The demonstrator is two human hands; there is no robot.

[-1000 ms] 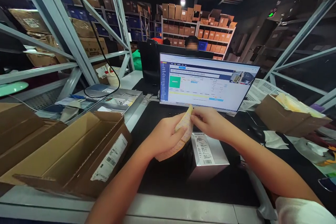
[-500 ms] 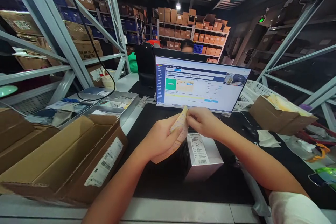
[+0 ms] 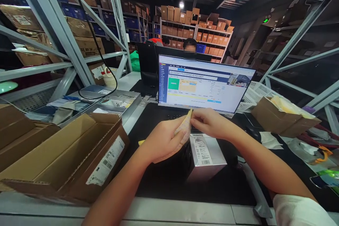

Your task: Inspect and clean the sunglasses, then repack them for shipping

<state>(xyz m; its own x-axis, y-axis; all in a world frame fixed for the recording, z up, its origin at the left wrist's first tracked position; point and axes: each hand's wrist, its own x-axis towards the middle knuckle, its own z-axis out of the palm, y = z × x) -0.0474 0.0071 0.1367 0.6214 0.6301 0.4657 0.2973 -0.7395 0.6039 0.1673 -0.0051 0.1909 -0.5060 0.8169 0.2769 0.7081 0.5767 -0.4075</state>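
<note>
My left hand point(image 3: 166, 141) is closed around a thin, pale sheet of paper point(image 3: 185, 127) with a yellow edge and a faint printed pattern. The sheet bends upright, and its top corner is pinched between the fingertips of my right hand point(image 3: 206, 122). A yellow end of what looks like the same sheet pokes out left of my left wrist. Just below my hands, a silvery box point(image 3: 209, 155) with a white printed label and barcode stands on the black mat point(image 3: 159, 183). Whatever lies in shadow at the box's left side is too dark to make out.
A lit monitor point(image 3: 203, 84) stands behind my hands. At left are an open cardboard box point(image 3: 66, 159) and a grey metal tray point(image 3: 129, 104). At right lie a mouse point(image 3: 253, 132), crumpled white paper point(image 3: 270, 139), a carton point(image 3: 283, 113) and a handheld scanner point(image 3: 251, 180). A person sits beyond the monitor.
The sheet has turned and bent further, so less of its face shows and a yellow end appears at left. Both hands remain close together over the box. The scanner shows more at right.
</note>
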